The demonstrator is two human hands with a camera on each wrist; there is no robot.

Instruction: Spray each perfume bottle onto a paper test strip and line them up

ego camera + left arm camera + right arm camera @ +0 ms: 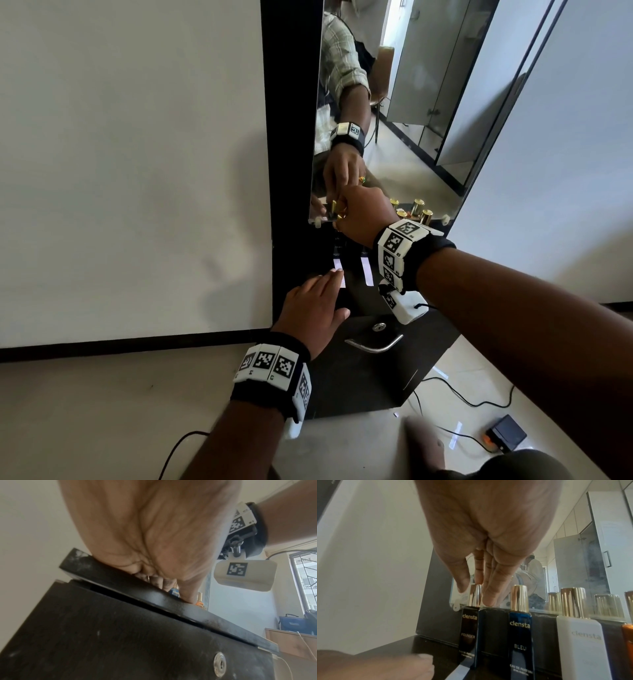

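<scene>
Several clensta perfume bottles with gold caps line the back of a black cabinet top [354, 298], below a mirror. My right hand [361, 214] hangs over the leftmost, dark "FOUNDER" bottle [469, 632]. Its index fingertip touches the gold cap [475, 596], the middle finger lies beside the cap and the thumb stands a little off it. To its right come the blue "BLEU" bottle [520, 635], a white bottle [580, 643] and an orange bottle [627, 635]. Two white paper strips [366, 270] lie in front of the bottles. My left hand [318, 298] lies flat, fingertips pressing the left strip [338, 264].
The mirror [411, 102] stands right behind the bottles, with a white wall to the left. A drawer front with a lock and metal handle [373, 344] sits below the top. Cables and a small black box [507, 433] lie on the floor.
</scene>
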